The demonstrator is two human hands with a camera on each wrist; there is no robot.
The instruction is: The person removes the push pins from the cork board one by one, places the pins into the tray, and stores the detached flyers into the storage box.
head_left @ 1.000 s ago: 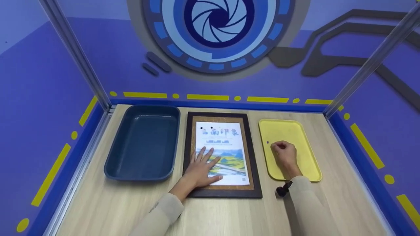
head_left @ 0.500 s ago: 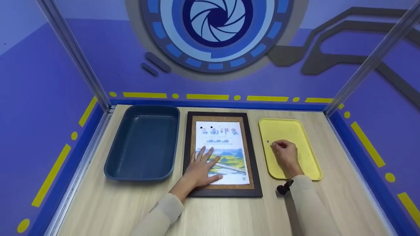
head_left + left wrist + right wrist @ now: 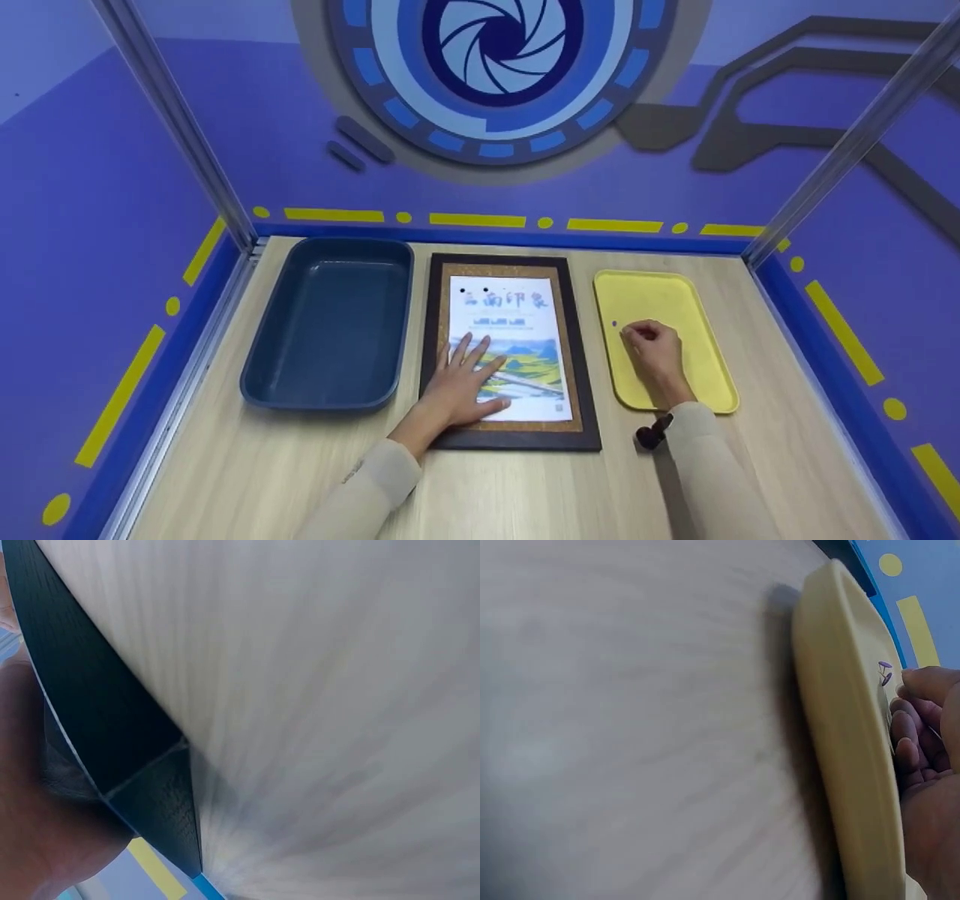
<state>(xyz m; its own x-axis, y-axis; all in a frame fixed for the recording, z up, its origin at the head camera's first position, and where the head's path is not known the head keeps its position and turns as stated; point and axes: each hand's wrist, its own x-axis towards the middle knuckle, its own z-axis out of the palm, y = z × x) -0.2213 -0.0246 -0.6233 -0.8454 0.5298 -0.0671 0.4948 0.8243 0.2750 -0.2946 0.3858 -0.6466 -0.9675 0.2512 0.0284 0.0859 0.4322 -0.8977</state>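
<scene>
My left hand (image 3: pixel 455 394) rests with spread fingers on a printed landscape poster (image 3: pixel 525 405), which lies on a dark-framed cork board (image 3: pixel 525 441). Two black dots sit near the poster's top left. Over the yellow tray (image 3: pixel 694 322), my right hand (image 3: pixel 656 352) has its fingers curled and its thumb and index tips close together. Just left of those tips is a small purple thumbtack (image 3: pixel 614 323). Two purple heads with thin stems, such as this thumbtack (image 3: pixel 885 664), show beside the thumb in the right wrist view. Whether anything is pinched between the tips cannot be made out.
A deep dark-blue tray (image 3: pixel 326 337) stands left of the board on the wooden table (image 3: pixel 517 495). Blue panels with metal posts (image 3: pixel 847 142) enclose the back and sides. A black object (image 3: pixel 651 436) sits at the right sleeve cuff.
Both hands keep nearly the same place and pose. The whole head view shifts slightly.
</scene>
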